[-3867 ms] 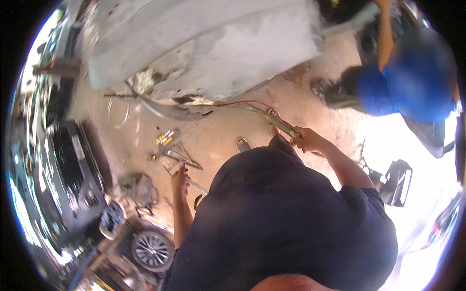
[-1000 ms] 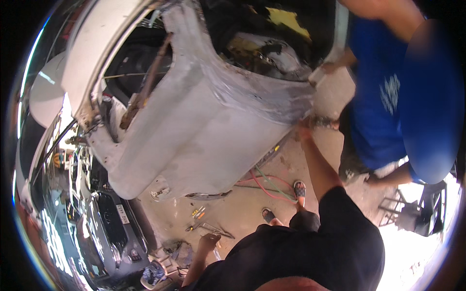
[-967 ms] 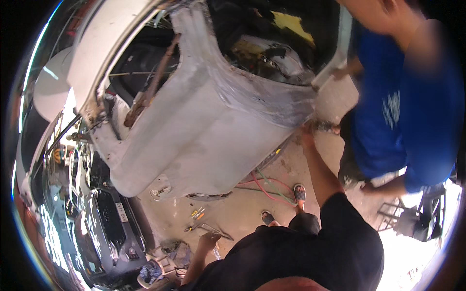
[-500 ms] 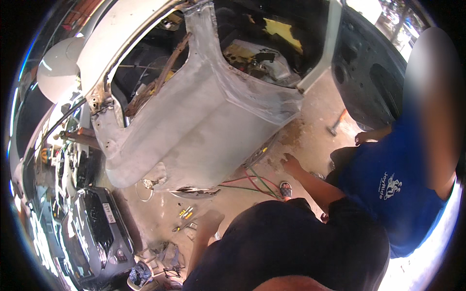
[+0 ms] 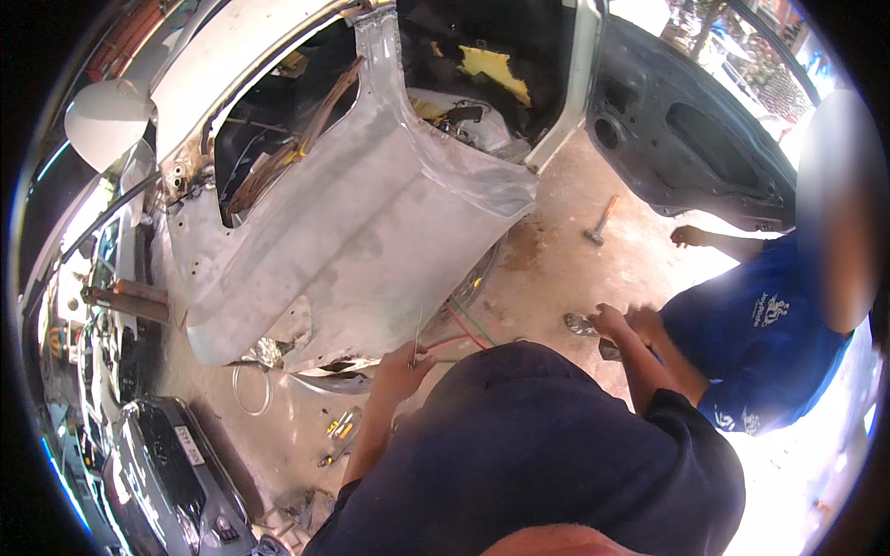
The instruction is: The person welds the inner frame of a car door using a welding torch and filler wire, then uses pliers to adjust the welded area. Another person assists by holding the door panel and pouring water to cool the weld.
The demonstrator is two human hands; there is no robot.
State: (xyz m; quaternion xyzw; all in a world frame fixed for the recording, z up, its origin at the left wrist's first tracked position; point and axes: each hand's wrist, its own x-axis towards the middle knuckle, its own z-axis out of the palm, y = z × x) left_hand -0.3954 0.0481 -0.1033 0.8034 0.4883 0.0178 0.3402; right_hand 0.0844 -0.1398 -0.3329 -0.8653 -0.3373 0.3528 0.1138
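Note:
My left hand (image 5: 400, 372) is closed around a thin metal rod (image 5: 417, 335), which points up beside the lower edge of a car's bare grey side panel (image 5: 324, 259). The panel is sanded and smudged, with ragged rusty metal (image 5: 269, 352) at its lower front corner. Down on my right, my right hand (image 5: 607, 322) hangs with fingers loosely apart, away from the panel. Nothing shows in it. A sandalled foot (image 5: 580, 324) appears beside it.
A co-worker in a blue shirt (image 5: 732, 334) is at the right, one hand (image 5: 688, 237) held out. A hammer (image 5: 600, 222), yellow-handled tools (image 5: 341, 426) and red and green hoses (image 5: 468, 326) lie on the floor. A dark door (image 5: 695, 130) is behind; a dark bumper (image 5: 171, 463) sits left.
My left hand has risen from over the floor tools to the panel's lower edge, and the rod now shows in it. My right hand has drawn back rightward. The co-worker has moved right.

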